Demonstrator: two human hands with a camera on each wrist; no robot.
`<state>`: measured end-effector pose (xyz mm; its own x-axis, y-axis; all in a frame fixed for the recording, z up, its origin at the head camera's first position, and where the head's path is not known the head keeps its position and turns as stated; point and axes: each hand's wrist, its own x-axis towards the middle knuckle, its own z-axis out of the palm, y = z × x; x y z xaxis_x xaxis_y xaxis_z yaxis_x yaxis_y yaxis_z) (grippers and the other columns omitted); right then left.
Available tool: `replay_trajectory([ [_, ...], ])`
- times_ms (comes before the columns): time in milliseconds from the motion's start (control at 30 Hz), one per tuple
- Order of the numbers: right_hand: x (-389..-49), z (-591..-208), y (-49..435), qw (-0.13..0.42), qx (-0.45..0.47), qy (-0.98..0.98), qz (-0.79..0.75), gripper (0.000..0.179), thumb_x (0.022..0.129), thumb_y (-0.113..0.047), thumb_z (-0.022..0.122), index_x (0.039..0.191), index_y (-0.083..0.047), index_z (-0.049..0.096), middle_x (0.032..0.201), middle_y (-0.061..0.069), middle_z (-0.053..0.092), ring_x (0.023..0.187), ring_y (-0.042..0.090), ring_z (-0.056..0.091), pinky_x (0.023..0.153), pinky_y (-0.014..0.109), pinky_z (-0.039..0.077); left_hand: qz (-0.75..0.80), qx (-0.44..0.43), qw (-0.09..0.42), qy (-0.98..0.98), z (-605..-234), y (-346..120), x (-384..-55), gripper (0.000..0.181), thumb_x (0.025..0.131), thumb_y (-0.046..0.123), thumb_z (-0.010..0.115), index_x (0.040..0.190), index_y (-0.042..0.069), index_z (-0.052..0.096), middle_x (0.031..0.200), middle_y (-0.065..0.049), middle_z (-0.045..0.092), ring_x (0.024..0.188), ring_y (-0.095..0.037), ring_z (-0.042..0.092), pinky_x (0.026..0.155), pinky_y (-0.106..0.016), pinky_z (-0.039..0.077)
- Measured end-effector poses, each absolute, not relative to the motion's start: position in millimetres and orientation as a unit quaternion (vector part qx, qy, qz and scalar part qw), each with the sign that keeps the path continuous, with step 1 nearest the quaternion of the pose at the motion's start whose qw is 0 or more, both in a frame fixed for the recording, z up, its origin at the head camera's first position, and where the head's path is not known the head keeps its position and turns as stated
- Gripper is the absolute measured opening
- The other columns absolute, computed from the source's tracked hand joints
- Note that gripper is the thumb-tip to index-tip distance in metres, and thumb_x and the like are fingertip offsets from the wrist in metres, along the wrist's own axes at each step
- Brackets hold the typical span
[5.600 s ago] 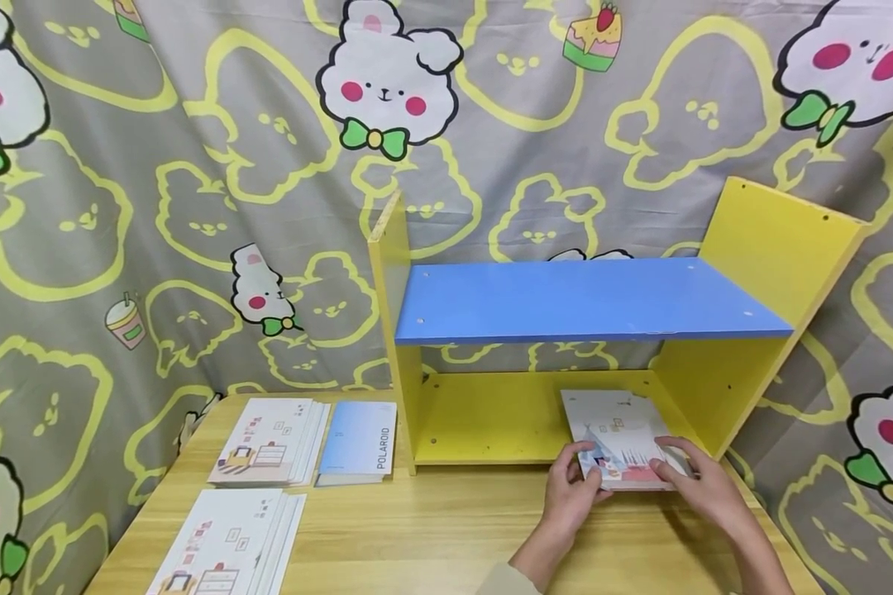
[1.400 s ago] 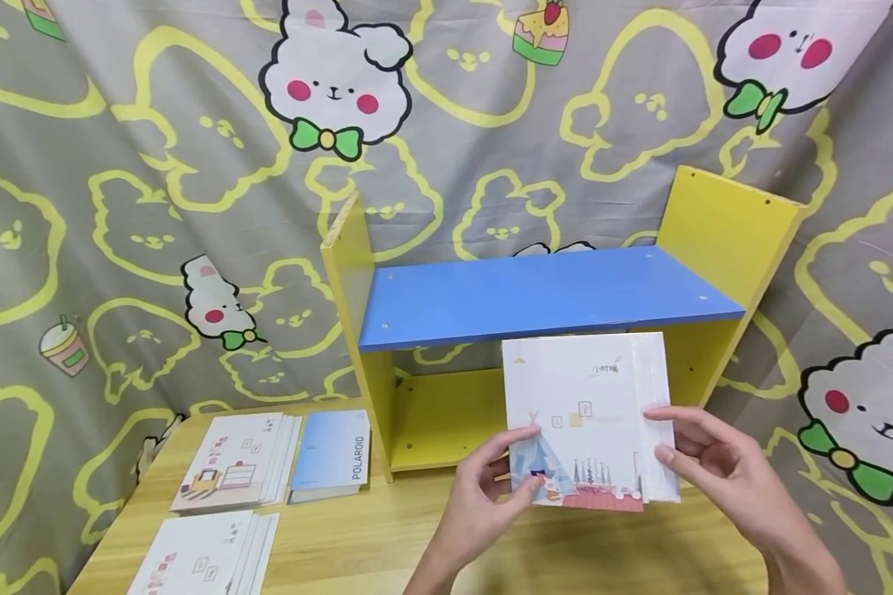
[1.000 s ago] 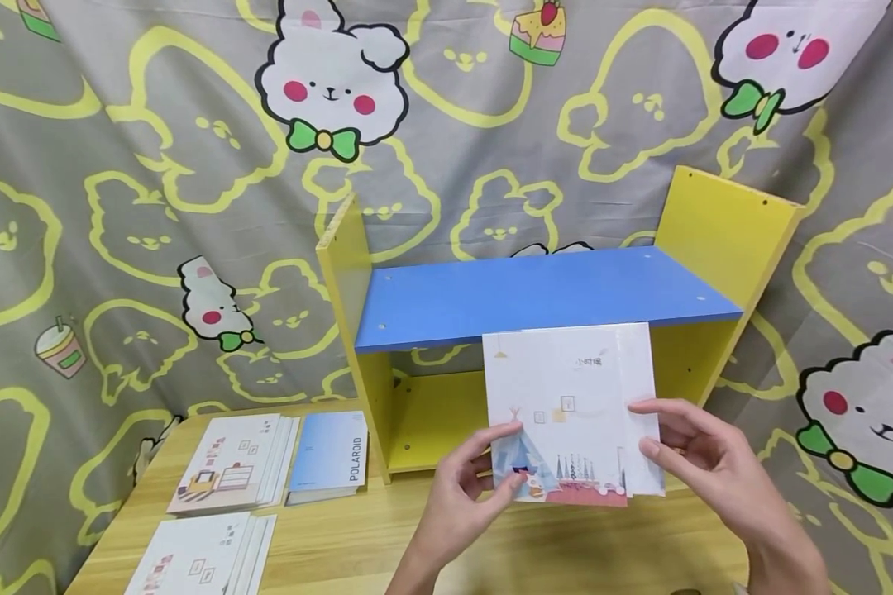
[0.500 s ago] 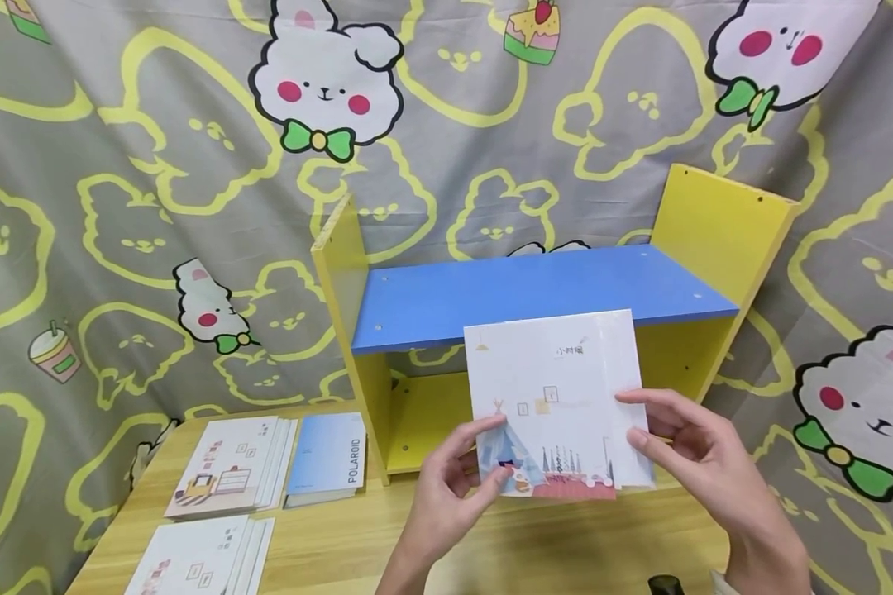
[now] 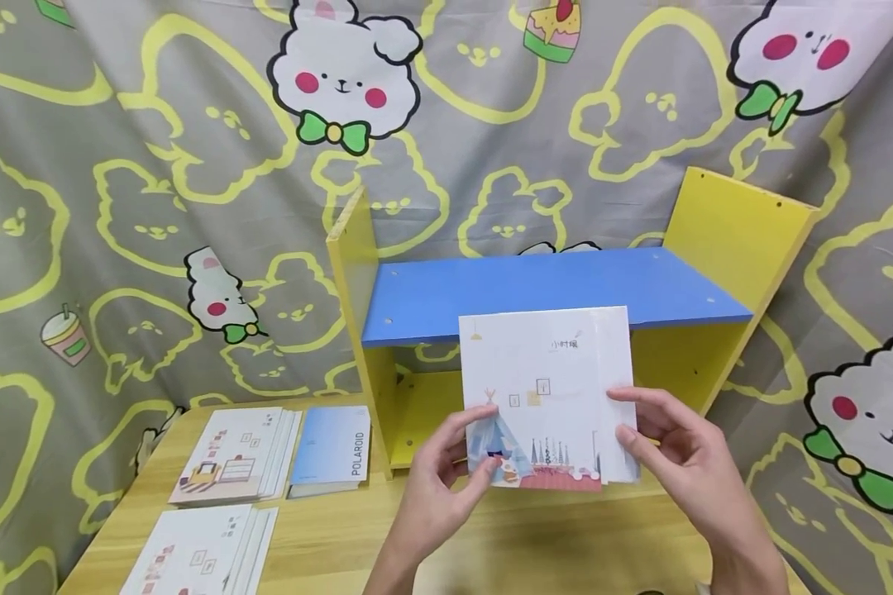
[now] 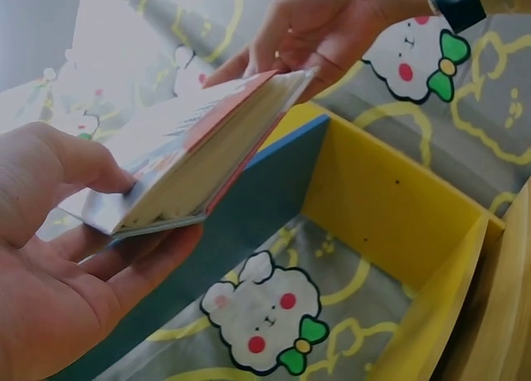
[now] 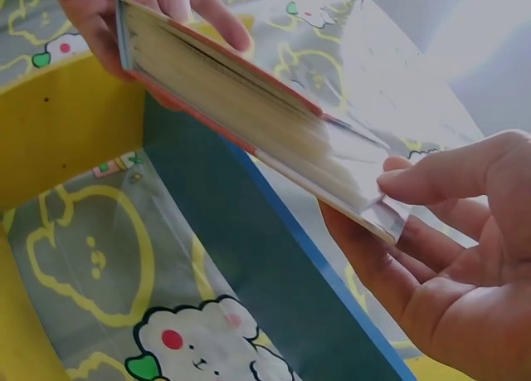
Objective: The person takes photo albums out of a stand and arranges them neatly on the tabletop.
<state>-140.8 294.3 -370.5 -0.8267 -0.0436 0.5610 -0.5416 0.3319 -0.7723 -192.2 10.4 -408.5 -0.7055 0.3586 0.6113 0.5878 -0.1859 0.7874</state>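
Note:
A thick white photo album [image 5: 539, 364], printed with a blue tent and a red rug, is held tilted up before the shelf. My left hand [image 5: 444, 483] pinches its lower left edge, thumb on the cover and fingers beneath, as the left wrist view shows. On the other side my right hand [image 5: 685, 463] pinches the right edge, where a pale clear strip sticks out past the printed cover. In the right wrist view the album's page edges [image 7: 241, 99] face the camera; the covers look nearly shut together. Both hands are raised over the wooden table [image 5: 327, 545].
Behind the album stands a yellow shelf unit [image 5: 737, 223] with a blue middle board [image 5: 491, 285]. To the left lie two stacks of white albums, a rear stack [image 5: 226, 454] and a front stack [image 5: 189, 554], beside a blue POLAROID album [image 5: 331, 446]. A patterned curtain [image 5: 506, 132] hangs behind.
The album, earlier lying flat at the lower shelf's front between both hands, has been lifted and tilted up. Over the last second or so, hands and album have drifted left and slightly up.

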Motion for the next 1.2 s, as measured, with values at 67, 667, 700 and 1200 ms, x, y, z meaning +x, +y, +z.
replay_trajectory([
  [67, -141.4, -372.3, 290.7, 0.233, 0.187, -0.783, 0.546, 0.041, 0.098, 0.009, 0.062, 0.137, -0.002, 0.059, 0.119, 0.007, 0.072, 0.094, 0.014, 0.068, 0.055, 0.031, 0.042, -0.670, -0.363, 0.078, -0.642, -407.9, 7.9, -192.3, 0.055, 0.095, -0.006, 0.066, 0.143, 0.018, 0.057, 0.120, -0.013, 0.065, 0.098, -0.025, 0.072, 0.078, -0.041, 0.063],
  [667, -150.0, -376.8, 266.5, 0.242, 0.185, -0.785, 0.539, 0.041, 0.100, 0.007, 0.059, 0.139, -0.005, 0.059, 0.112, 0.004, 0.071, 0.076, 0.014, 0.058, 0.048, 0.033, 0.040, -0.612, -0.342, 0.103, -0.706, -399.3, -4.3, -191.6, 0.055, 0.096, -0.003, 0.067, 0.143, 0.024, 0.055, 0.112, -0.006, 0.071, 0.090, -0.020, 0.073, 0.072, -0.034, 0.063],
  [700, -150.5, -377.2, 265.8, 0.241, 0.186, -0.785, 0.540, 0.041, 0.100, 0.007, 0.059, 0.139, -0.005, 0.059, 0.113, 0.003, 0.071, 0.076, 0.014, 0.058, 0.048, 0.034, 0.041, -0.605, -0.341, 0.107, -0.712, -398.9, -4.6, -191.0, 0.056, 0.096, -0.002, 0.067, 0.143, 0.025, 0.055, 0.112, -0.005, 0.071, 0.091, -0.019, 0.072, 0.072, -0.033, 0.063],
  [1200, -159.6, -382.5, 252.8, 0.189, 0.226, -0.739, 0.606, 0.041, 0.101, 0.011, 0.052, 0.140, 0.000, 0.050, 0.133, 0.000, 0.067, 0.114, 0.014, 0.067, 0.081, 0.030, 0.062, -0.533, -0.322, 0.145, -0.769, -395.2, -14.1, -185.8, 0.060, 0.095, 0.001, 0.067, 0.145, 0.031, 0.051, 0.123, 0.004, 0.065, 0.096, -0.014, 0.065, 0.076, -0.028, 0.061],
])
